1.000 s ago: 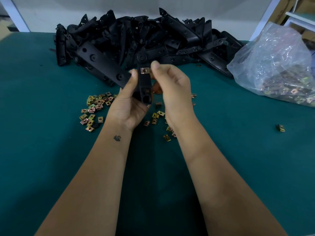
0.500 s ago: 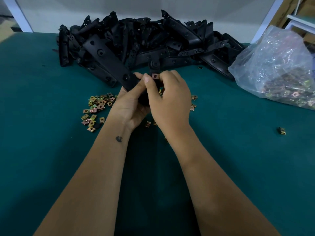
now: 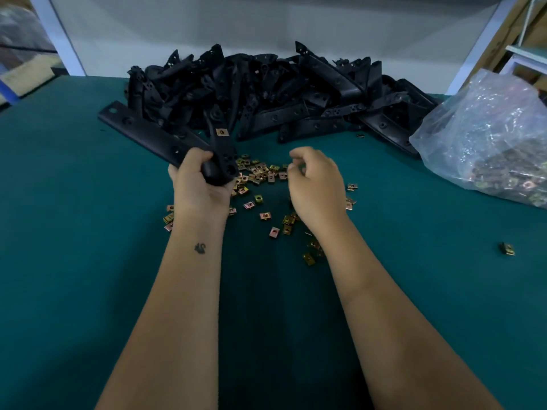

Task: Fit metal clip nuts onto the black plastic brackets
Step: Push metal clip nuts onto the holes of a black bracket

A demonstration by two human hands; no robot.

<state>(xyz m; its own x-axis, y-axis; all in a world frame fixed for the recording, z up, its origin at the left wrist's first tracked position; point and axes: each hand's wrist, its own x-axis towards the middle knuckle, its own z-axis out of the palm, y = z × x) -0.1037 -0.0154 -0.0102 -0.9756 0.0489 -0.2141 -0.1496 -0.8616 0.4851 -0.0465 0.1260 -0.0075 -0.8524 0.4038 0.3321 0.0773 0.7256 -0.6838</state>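
Above the near-centre of the green table (image 3: 74,232), a black bracket (image 3: 220,155) carrying a fitted clip nut (image 3: 221,132) was gripped by the left hand (image 3: 198,187), while the right hand (image 3: 316,184), loosely curled and holding nothing visible, hovered over scattered clip nuts (image 3: 260,170), the bracket pile (image 3: 266,93) beyond.

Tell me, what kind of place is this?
Probably a small factory or workshop bench. A big pile of black brackets sits on a green table, with loose clip nuts and a clear bagful of more.
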